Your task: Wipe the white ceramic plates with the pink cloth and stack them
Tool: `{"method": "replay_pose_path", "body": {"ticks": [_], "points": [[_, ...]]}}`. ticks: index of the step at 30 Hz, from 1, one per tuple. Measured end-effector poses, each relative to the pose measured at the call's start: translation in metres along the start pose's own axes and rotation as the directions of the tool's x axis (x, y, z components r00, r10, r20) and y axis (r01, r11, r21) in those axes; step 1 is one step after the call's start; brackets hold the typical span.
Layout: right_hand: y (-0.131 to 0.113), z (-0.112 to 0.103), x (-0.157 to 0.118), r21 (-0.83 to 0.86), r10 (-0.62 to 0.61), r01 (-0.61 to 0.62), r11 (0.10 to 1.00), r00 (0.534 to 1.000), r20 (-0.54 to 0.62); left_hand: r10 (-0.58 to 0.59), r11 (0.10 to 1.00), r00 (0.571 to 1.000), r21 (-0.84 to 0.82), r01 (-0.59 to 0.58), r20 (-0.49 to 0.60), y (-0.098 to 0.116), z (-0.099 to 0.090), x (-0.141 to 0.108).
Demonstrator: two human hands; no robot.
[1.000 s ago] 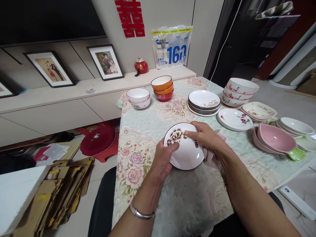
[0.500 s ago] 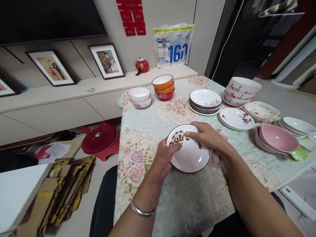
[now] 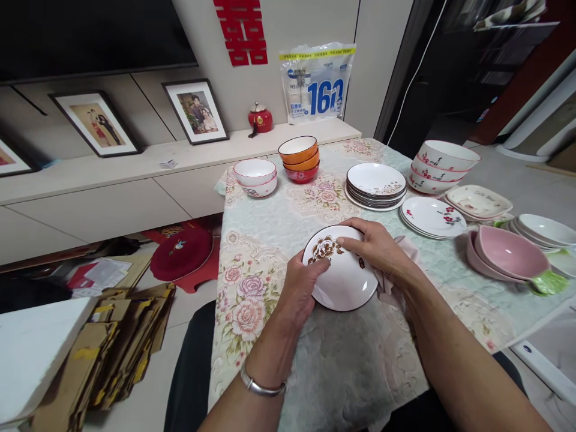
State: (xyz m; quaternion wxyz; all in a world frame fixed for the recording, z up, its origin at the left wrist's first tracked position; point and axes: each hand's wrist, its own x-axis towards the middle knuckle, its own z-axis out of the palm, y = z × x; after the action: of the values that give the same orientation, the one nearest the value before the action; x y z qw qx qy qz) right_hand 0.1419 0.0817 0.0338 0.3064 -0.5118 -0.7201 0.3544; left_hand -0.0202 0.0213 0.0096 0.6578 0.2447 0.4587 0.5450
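Note:
A white plate [image 3: 344, 279] with a dark rim and brown flowers is held between both hands above the near part of the table. My left hand [image 3: 302, 282] grips its left edge, thumb on the brown flower. My right hand [image 3: 371, 246] holds the upper right edge, thumb on top of the plate and the other fingers behind it. A pale pink cloth [image 3: 407, 247] lies by my right hand, partly hidden by it. Beyond the held plate stands a stack of dark-rimmed plates [image 3: 376, 180] with similar brown flowers.
On the flowered tablecloth [image 3: 247, 288] stand white bowls [image 3: 255, 174], orange bowls [image 3: 297, 153], plates with red flowers [image 3: 432, 217], tall white bowls [image 3: 443, 165] and pink bowls [image 3: 508, 252]. Flattened cardboard [image 3: 108, 348] and a red stool [image 3: 182, 255] are on the floor at left.
The held plate has tilted slightly and its lower edge has risen a little. My right hand has shifted slightly left and up along the rim.

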Motion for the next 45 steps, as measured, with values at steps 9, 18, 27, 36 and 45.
{"method": "replay_pose_path", "body": {"ticks": [9,18,27,36,45], "points": [[0.006,0.002,0.001,0.008,-0.078,0.079,0.997,0.997,-0.029,-0.012,1.000,1.000,-0.003,0.012,-0.015,0.000,0.001,0.000],[0.009,0.004,0.002,-0.015,-0.049,0.048,0.999,0.999,-0.018,-0.021,1.000,0.999,0.008,0.021,-0.032,0.001,0.003,-0.001],[0.011,0.006,0.003,-0.061,-0.050,0.049,0.997,0.999,-0.013,-0.013,1.000,0.999,0.022,0.013,-0.032,-0.001,0.002,0.000],[0.009,0.007,0.003,-0.087,-0.078,0.077,0.993,0.997,-0.005,-0.009,0.999,1.000,0.038,0.010,-0.030,-0.001,0.002,-0.002],[0.013,0.009,0.003,-0.109,-0.084,0.083,0.991,0.996,-0.007,-0.020,0.999,0.998,0.026,0.022,-0.053,0.001,0.003,-0.002]]}}
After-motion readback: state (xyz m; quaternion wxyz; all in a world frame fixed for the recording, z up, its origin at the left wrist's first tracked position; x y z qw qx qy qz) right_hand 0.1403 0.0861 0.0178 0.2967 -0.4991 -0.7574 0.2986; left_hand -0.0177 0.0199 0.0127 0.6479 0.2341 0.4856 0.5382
